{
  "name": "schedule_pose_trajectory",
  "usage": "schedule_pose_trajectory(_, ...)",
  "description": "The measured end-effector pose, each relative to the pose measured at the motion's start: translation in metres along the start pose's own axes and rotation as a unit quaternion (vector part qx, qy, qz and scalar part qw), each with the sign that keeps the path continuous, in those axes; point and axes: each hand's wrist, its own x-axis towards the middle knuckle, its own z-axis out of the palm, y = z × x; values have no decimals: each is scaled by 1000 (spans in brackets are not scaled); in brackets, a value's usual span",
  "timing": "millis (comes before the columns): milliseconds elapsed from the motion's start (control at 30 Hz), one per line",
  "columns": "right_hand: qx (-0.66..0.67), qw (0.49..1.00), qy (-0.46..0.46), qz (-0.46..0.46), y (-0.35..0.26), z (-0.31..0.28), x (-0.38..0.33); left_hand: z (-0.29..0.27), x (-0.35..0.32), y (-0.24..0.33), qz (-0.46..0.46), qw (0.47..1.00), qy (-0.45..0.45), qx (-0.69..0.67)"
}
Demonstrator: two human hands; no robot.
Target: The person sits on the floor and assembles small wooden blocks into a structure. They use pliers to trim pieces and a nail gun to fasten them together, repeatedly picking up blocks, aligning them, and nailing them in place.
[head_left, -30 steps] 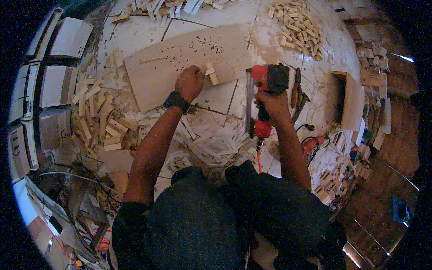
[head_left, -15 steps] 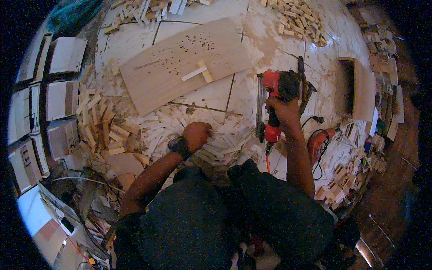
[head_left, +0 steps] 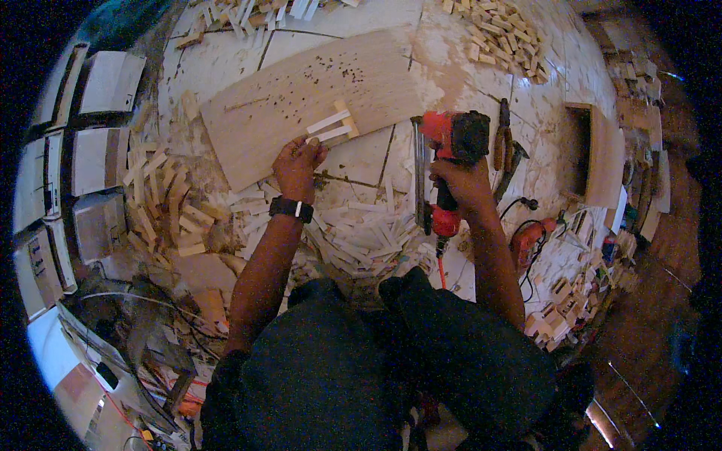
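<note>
On the tiled floor point(head_left: 361, 161), near the front edge of a wooden board point(head_left: 301, 101), the left hand point(head_left: 298, 161) pinched two small wood strips point(head_left: 331, 126) lying on the board. Beside the board's right end, the right hand point(head_left: 465, 180) gripped a red nail gun point(head_left: 445, 150), fingers wrapped tightly around its handle.
</note>
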Motion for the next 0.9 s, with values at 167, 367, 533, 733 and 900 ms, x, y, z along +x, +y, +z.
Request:
schedule_pose_trajectory(167,-59,997,-41,-34,-8,21,0,14,6,4,-119,980,68,-144)
schedule_pose_trajectory(367,-111,983,-75,-126,-16,47,2,19,4,19,-105,990,65,-69)
schedule_pose_trajectory(533,-144,978,-113,-99,-19,63,2,14,7,-2,-71,995,73,16)
schedule_pose_trajectory(733,-132,981,-110,-96,-19,76,4,13,7,-18,106,989,52,90)
schedule_pose_trajectory(900,-120,984,-111,-69,-15,79,6,21,-2,0,13,996,83,-11)
